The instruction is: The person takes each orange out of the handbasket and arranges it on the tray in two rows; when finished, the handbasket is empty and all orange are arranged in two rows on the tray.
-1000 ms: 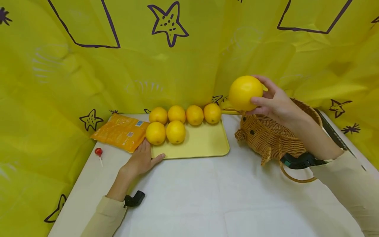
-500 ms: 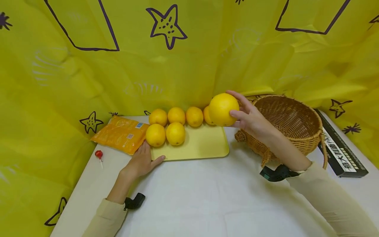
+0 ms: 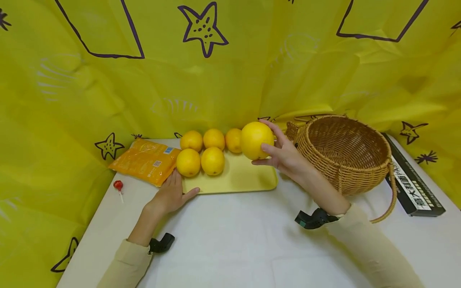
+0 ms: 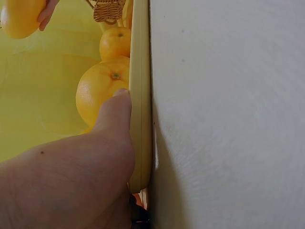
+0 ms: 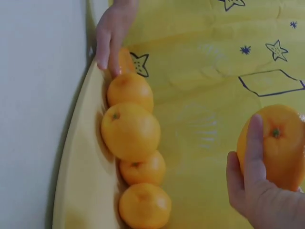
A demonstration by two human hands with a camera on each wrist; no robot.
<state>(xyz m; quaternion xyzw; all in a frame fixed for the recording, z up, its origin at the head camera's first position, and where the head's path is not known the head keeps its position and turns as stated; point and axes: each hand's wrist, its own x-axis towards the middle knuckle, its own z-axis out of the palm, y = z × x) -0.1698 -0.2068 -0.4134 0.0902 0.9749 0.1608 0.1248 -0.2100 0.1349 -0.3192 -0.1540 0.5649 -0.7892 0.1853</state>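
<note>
My right hand (image 3: 288, 156) grips an orange (image 3: 255, 140) between thumb and fingers, raised above the right part of a yellow tray (image 3: 248, 180). The right wrist view shows the same held orange (image 5: 281, 143) apart from those on the tray. Several oranges lie there in two rows: a front pair, with an orange (image 3: 213, 161) on its right, and a back row ending at an orange (image 3: 233, 140) partly covered by the held one. My left hand (image 3: 171, 196) rests with fairly straight fingers at the tray's front left corner, thumb along the front edge.
An orange plastic packet (image 3: 147, 160) lies left of the tray, with a red lollipop (image 3: 118, 186) in front. To the right stands a wicker basket (image 3: 345, 160), its handle hanging forward. A black box (image 3: 414, 180) lies beyond it. Yellow patterned cloth (image 3: 230, 88) hangs behind.
My right hand has carried the orange left and down, from above the basket to above the tray. It now hides the rightmost back orange. The left hand stays at the tray corner.
</note>
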